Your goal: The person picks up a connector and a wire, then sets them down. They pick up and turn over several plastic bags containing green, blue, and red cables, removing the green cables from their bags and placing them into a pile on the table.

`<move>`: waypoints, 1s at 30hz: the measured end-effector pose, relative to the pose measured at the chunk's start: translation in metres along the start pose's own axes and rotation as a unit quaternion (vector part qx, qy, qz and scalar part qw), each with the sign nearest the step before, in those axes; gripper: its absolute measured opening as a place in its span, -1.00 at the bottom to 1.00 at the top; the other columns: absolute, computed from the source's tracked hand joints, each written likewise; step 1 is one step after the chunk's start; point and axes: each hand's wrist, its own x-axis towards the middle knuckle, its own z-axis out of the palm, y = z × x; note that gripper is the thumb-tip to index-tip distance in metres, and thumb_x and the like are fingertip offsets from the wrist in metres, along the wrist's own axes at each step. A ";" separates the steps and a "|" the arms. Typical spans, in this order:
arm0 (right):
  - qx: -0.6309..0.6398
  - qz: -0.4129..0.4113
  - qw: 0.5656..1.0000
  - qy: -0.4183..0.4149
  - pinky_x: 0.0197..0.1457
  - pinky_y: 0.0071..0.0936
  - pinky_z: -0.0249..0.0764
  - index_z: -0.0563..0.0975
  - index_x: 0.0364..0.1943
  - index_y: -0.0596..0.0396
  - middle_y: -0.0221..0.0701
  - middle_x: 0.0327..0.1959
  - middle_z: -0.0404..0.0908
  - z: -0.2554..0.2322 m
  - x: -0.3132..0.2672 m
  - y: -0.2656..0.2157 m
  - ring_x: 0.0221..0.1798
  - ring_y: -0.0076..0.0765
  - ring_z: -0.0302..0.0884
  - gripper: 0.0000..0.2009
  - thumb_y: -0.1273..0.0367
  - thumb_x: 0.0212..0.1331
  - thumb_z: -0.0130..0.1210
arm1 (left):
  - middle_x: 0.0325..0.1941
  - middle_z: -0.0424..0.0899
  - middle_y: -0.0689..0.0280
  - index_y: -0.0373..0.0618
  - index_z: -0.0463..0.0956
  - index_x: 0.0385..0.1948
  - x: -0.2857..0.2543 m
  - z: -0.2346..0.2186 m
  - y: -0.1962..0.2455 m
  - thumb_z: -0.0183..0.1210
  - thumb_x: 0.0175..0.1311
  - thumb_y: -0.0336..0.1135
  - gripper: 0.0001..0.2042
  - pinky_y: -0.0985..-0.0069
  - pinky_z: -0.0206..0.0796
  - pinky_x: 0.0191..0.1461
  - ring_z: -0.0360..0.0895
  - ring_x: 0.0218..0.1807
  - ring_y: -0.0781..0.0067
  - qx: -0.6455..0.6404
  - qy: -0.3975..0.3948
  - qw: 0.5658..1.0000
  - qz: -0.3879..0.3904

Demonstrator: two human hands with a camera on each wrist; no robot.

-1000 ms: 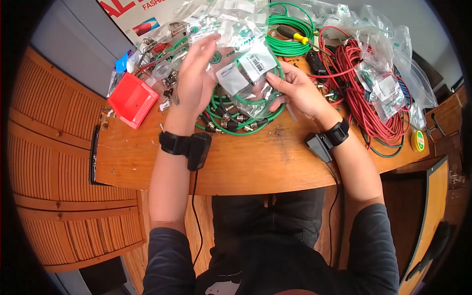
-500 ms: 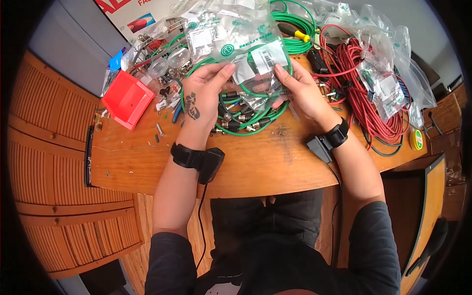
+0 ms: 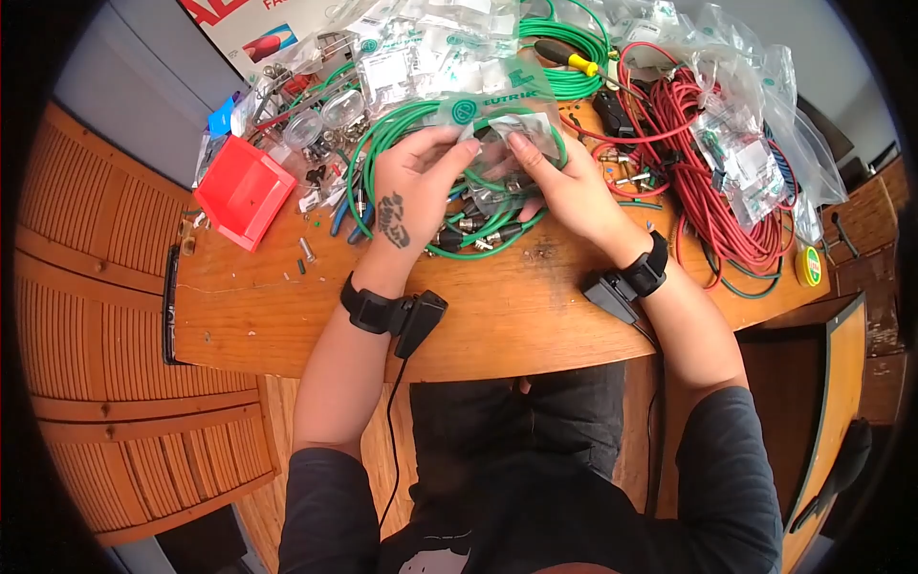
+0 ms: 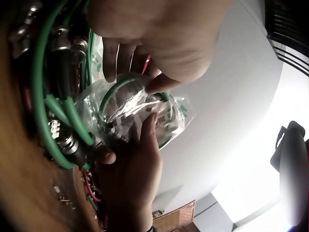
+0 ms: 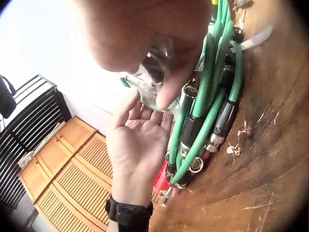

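A clear plastic bag point(image 3: 521, 88) with green print, white labels and a loop of green cable inside is held up between both hands. My left hand point(image 3: 413, 187) pinches its left side between thumb and fingers. At the other side, the right hand point(image 3: 580, 196) grips the bag, thumb point(image 4: 150, 128) on top over a label. The left wrist view shows the bag's crinkled plastic point(image 4: 130, 104) between the two hands. Under them lies a coil of green cables point(image 3: 382, 129) with black-and-silver connectors point(image 5: 219, 126), partly hidden by the hands.
A red bin point(image 3: 245, 196) stands at the left, near small loose parts. Further plastic bags point(image 3: 430, 43) pile up at the back. Red cable point(image 3: 674, 124) heaps at the right, beside a yellow-and-black screwdriver point(image 3: 569, 57). A small yellow round tin point(image 3: 810, 266) sits near the right edge.
My left hand, raised with fingers extended a second ago, came down to the bag's left side and pinches it. The bag has tilted and sunk slightly; the right hand has kept its grip.
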 end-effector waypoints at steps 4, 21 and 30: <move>0.025 0.026 0.999 -0.029 -0.50 -0.62 0.55 0.42 0.13 0.06 -0.45 -0.09 0.62 -0.007 0.001 -0.003 -0.12 -0.53 0.61 -0.66 0.17 0.42 -0.07 | -0.27 0.67 0.32 -0.39 0.63 -0.27 0.004 -0.010 -0.001 0.26 0.18 -0.49 -0.85 0.66 0.37 -0.15 0.56 -0.27 0.63 0.026 -0.038 0.998 0.032; 0.052 0.047 0.997 -0.014 -0.37 -0.57 0.60 0.53 0.02 0.08 -0.42 -0.15 0.66 -0.006 0.001 -0.004 -0.16 -0.53 0.62 -0.67 0.20 0.28 0.16 | -0.06 0.63 0.21 -0.29 0.43 -0.06 0.008 -0.011 -0.002 0.22 0.22 -0.56 -0.73 0.57 0.38 0.09 0.55 -0.02 0.54 -0.025 -0.114 0.993 0.006; -0.084 -0.060 0.992 0.078 -0.46 -0.69 0.42 0.61 -0.07 0.11 -0.52 -0.34 0.66 -0.004 0.004 0.002 -0.39 -0.71 0.50 -0.79 0.36 0.26 0.15 | -0.06 0.63 0.18 -0.33 0.48 -0.09 0.006 -0.008 -0.002 0.25 0.10 -0.65 -0.69 0.55 0.43 0.08 0.59 -0.01 0.45 -0.051 -0.065 0.996 -0.015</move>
